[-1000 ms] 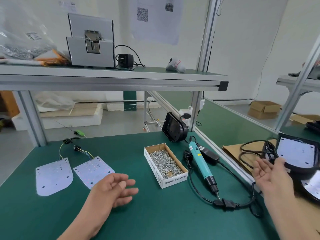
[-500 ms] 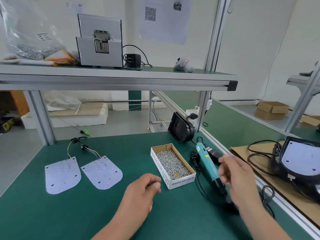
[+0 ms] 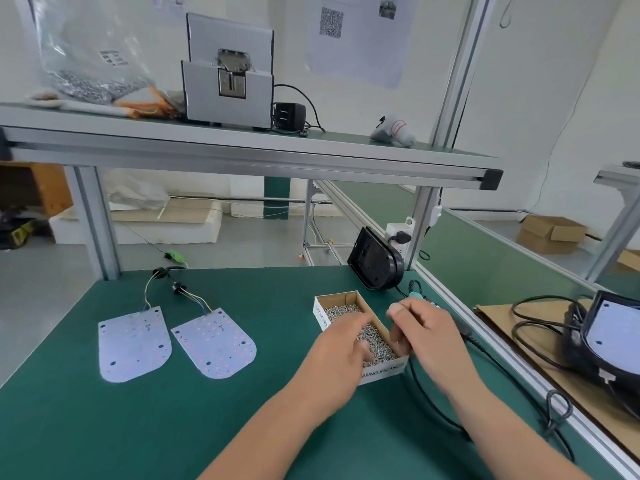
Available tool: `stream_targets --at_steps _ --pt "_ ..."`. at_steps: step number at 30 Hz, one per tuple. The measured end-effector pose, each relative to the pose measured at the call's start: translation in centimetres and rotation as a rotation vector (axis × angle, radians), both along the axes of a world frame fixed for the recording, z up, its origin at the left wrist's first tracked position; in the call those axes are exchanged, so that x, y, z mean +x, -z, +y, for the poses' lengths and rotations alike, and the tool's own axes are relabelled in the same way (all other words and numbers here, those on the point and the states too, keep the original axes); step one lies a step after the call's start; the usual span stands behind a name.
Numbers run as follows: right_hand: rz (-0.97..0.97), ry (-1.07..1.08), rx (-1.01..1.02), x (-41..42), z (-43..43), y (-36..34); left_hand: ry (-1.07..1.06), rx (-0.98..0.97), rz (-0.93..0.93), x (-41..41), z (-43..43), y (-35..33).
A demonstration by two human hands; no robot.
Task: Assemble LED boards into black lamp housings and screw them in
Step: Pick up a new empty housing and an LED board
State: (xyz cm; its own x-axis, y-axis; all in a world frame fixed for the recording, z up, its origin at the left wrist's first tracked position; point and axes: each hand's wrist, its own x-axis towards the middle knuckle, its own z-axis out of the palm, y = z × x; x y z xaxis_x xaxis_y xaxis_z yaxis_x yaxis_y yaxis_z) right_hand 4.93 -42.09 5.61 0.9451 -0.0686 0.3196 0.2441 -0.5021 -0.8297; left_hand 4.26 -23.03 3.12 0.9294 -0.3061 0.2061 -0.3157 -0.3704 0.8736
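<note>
Head camera looks down on both forearms, which reach forward from the lower edge to the cardboard screw box (image 3: 349, 298). The left hand (image 3: 337, 355) lies palm down over the box's near half and the right hand (image 3: 424, 336) arches over its right wall, knuckles up. Under them is a green bench mat (image 3: 207, 427). Two white LED boards (image 3: 133, 344) (image 3: 214, 341) lie flat side by side to the left of the box, well apart from it, with their wires running back. A black lamp housing (image 3: 375, 259) leans on edge against the aluminium post behind the box. A second housing (image 3: 609, 344) with a board in it sits on brown cardboard on the next bench to the right. An upper shelf (image 3: 242, 150) carries a grey machine (image 3: 228, 71) and a clear bag (image 3: 86, 64). The left fingers dip into the screws (image 3: 341, 310), too blurred to tell whether they pinch any. The right fingers are curled, hiding most of a teal corded tool (image 3: 415, 297); I cannot tell if they hold it.
</note>
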Motion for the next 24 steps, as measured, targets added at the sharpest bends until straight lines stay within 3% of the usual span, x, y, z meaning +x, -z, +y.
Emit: stream_targets --at_steps 9,15,18,24 --pt "-0.161 0.068 -0.881 11.9 -0.5 -1.4 -0.303 -0.325 0.062 0.4 2.3 2.5" --pt "0.086 0.054 -1.441 14.6 0.0 -1.3 -0.342 -0.309 0.150 0.4 2.8 3.6" --pt "0.172 0.032 -1.548 14.7 -0.4 -1.3 -0.352 -0.319 0.167 0.5 2.9 3.6" --pt "0.145 0.046 -1.567 14.7 -0.8 -1.1 -0.364 -0.337 0.184 0.5 3.1 3.5"
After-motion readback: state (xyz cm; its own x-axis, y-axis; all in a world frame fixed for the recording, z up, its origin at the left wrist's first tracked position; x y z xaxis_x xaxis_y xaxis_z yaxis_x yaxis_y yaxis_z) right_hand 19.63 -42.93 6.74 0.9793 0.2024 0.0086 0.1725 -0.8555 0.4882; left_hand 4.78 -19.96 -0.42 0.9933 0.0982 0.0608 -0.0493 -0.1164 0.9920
